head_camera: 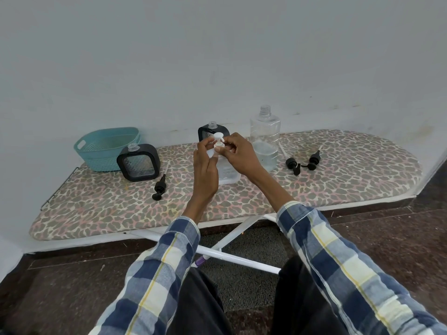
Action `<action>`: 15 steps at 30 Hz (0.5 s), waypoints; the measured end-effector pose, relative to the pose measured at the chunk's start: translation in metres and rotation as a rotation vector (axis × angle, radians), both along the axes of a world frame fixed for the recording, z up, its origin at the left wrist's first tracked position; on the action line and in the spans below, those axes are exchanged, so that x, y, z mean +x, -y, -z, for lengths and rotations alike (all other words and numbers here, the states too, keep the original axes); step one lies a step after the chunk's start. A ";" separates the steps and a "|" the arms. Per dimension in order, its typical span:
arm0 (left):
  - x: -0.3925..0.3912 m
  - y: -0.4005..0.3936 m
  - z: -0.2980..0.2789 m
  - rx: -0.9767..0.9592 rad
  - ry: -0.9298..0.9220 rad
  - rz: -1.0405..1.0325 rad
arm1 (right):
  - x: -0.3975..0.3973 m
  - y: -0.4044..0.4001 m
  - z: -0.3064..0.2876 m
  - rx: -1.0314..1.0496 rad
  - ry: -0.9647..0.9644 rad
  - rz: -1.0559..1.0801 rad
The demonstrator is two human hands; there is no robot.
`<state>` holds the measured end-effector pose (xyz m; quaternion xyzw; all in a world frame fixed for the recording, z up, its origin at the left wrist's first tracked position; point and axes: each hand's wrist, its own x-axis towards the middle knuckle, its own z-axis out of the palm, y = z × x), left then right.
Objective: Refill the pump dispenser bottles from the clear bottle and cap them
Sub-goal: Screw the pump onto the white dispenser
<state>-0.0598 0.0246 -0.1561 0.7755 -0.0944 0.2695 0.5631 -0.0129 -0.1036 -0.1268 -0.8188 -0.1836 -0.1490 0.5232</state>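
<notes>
Nearby, teal basket [106, 148] flanks black dispenser bottle [138, 163]

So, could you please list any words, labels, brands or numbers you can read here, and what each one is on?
None: no readable text anywhere in this view.
Clear bottle: no label.
Two black dispensers: patterned fronts only, no lettering.
White pump, held in both hands: no marking shows.
Basket: plain.

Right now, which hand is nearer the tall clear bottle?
Right. The right hand is just beside the tall clear bottle, pinching the white pump; the left hand is farther away, across the pump.
</notes>
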 end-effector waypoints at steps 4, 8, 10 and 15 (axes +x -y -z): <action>0.002 0.000 0.001 0.008 -0.002 -0.008 | 0.001 -0.006 0.001 0.004 0.013 0.047; 0.003 -0.001 0.003 0.020 0.004 -0.019 | -0.001 -0.007 -0.001 0.001 0.030 0.063; 0.004 0.000 0.003 0.023 0.008 -0.023 | -0.002 -0.008 0.000 0.015 0.039 0.072; 0.003 -0.001 0.003 0.043 0.005 -0.017 | -0.007 -0.005 0.000 0.030 0.023 0.025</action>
